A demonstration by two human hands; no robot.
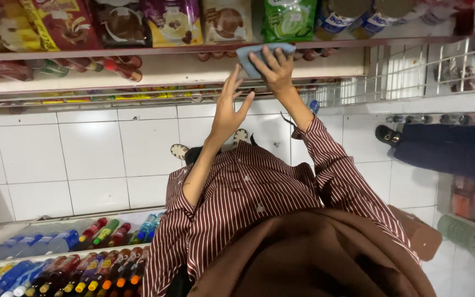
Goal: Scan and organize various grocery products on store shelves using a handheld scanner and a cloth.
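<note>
My right hand (275, 70) reaches up and presses a blue-grey cloth (247, 56) against the front edge of a store shelf (166, 70). The fingers spread over the cloth and grip it. My left hand (231, 107) is raised just below and to the left, fingers apart, holding nothing, close to the lower shelf edge. Both arms wear a maroon shirt with white stripes (248, 192).
Snack packets (174, 22) and a green bag (288, 19) stand on the shelf above. Bottles lie in the low racks (83, 258) at the bottom left. A wire rack (413, 71) is at the right, with another person's dark-trousered leg (446, 148) on the white tiled floor (83, 154).
</note>
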